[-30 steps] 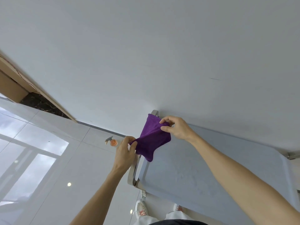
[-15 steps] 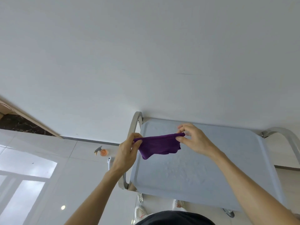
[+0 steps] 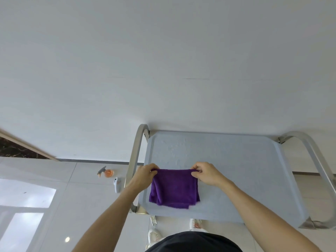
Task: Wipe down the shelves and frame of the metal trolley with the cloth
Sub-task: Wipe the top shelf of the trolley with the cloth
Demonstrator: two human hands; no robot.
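Note:
A purple cloth point(image 3: 174, 189) hangs folded over the near left part of the trolley's pale top shelf point(image 3: 236, 170). My left hand point(image 3: 144, 176) pinches its upper left corner and my right hand point(image 3: 206, 172) pinches its upper right corner, holding the top edge taut. The cloth's lower edge rests on or just above the shelf. The trolley's shiny metal frame point(image 3: 135, 153) curves up at the left side, and a matching handle point(image 3: 309, 153) curves at the right.
The trolley stands against a white wall. An orange spray bottle point(image 3: 106, 172) and a small white object point(image 3: 117, 183) lie on the glossy tiled floor to the trolley's left. My shoes point(image 3: 195, 224) show below the shelf's near edge.
The view has swung right and the trolley top is now centred. Both hands have spread the cloth from a bunched strip into a flat folded square held lower, nearer to me.

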